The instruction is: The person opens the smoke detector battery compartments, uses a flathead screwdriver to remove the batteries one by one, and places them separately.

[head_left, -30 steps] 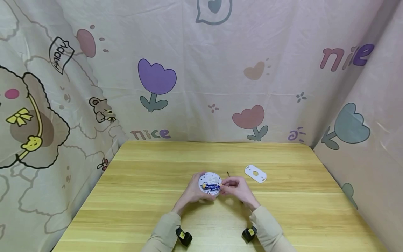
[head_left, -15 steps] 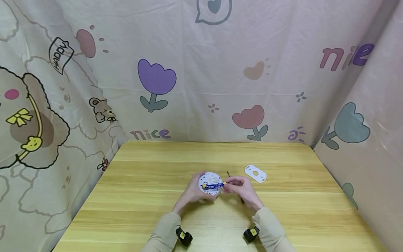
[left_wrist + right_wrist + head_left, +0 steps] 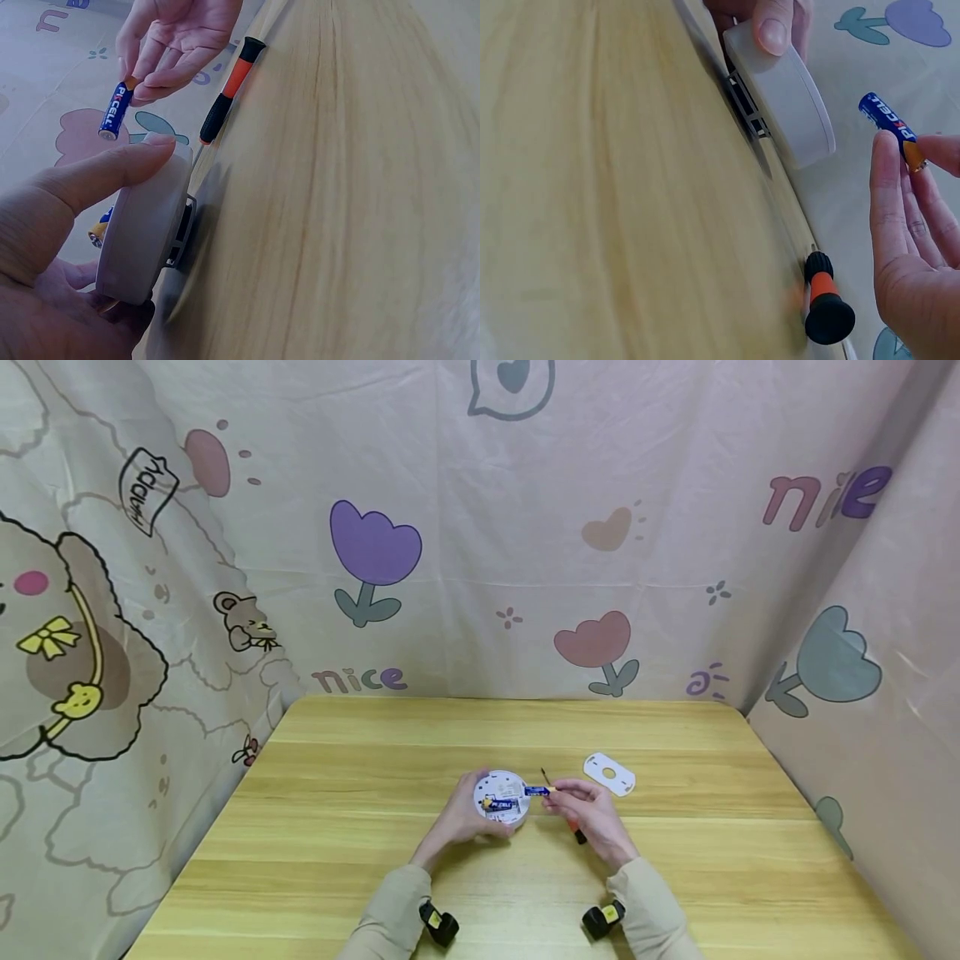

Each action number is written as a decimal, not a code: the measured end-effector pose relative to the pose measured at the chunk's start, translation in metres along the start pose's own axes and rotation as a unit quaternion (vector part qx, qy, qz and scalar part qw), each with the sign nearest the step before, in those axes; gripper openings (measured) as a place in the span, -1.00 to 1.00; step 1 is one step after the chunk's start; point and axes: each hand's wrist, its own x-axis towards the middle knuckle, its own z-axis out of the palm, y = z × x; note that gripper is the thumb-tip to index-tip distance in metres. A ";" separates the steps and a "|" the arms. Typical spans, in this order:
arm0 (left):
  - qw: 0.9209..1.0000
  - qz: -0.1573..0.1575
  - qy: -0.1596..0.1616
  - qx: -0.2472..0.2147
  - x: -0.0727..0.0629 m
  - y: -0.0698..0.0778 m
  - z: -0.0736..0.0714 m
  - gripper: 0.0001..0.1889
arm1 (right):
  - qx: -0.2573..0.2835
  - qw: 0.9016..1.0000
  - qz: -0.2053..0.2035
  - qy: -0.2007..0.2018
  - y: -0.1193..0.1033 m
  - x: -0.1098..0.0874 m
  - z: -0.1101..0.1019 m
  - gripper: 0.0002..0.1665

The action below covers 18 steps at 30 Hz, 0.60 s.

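Observation:
My left hand (image 3: 459, 814) grips a round white device (image 3: 508, 783), which looks like a smoke alarm, by its sides, the thumb across its near edge in the left wrist view. The device's back faces up, and one blue-and-orange battery (image 3: 497, 805) lies in it. In the right wrist view, thumb and fingers of my right hand (image 3: 907, 247) pinch another such battery (image 3: 887, 118), marked PKCELL, by its orange end. This battery is held just right of the device, its blue end pointing toward it.
A screwdriver (image 3: 235, 86) with an orange-and-black handle lies on the wooden table (image 3: 360, 777), partly beneath my right hand in the head view. Behind it to the right is a white oblong plate (image 3: 597, 767) with a round central hole. Printed cloth hangs around the table.
My right hand has moved right with one battery, out of the device and off its edge. The left hand and device stay put. More of the screwdriver shows now.

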 end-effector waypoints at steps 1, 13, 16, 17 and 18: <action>1.000 -0.001 0.000 0.000 0.000 0.000 0.000 0.18 | 0.005 1.000 -0.002 0.004 0.000 0.000 -0.001 -0.77; 1.000 -0.005 0.000 0.002 0.000 0.000 0.000 0.18 | 0.062 0.997 -0.017 0.030 0.002 -0.005 -0.014 -0.75; 1.000 -0.004 -0.001 0.003 0.000 0.001 0.000 0.18 | 0.063 0.997 -0.025 0.046 0.004 -0.005 -0.018 -0.75; 1.000 -0.004 -0.001 0.003 0.000 0.001 0.000 0.17 | 0.064 0.996 -0.026 0.051 0.005 -0.005 -0.019 -0.75; 1.000 -0.004 -0.001 0.004 0.000 0.001 0.000 0.17 | 0.064 0.996 -0.028 0.058 0.005 -0.005 -0.021 -0.74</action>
